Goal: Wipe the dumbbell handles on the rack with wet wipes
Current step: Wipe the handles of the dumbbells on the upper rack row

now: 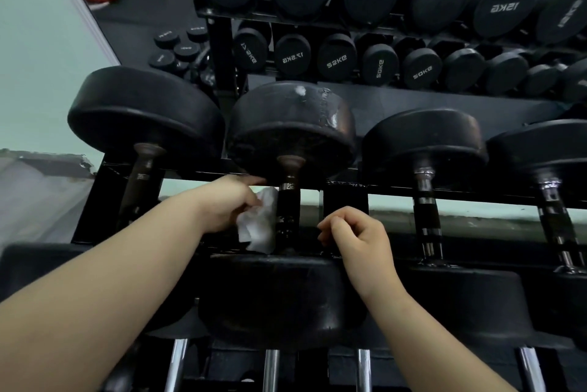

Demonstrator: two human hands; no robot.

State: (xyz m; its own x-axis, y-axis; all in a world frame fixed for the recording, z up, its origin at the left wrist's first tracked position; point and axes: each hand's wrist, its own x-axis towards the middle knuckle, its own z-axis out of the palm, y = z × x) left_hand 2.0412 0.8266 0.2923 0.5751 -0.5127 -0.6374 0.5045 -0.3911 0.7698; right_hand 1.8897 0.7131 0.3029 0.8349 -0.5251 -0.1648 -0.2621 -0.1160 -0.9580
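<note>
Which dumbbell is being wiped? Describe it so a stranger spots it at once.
On the dumbbell rack before the mirror, take the row that the left hand reaches. It is the second dumbbell from the left, with a white wipe held against its handle. Its neighbours on the right have chrome handles; this one's is dark, and its far head bears a white speck.

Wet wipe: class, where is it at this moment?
In the head view, left of centre: the left hand holds the wet wipe against the left side of the second dumbbell handle from the left.
</note>
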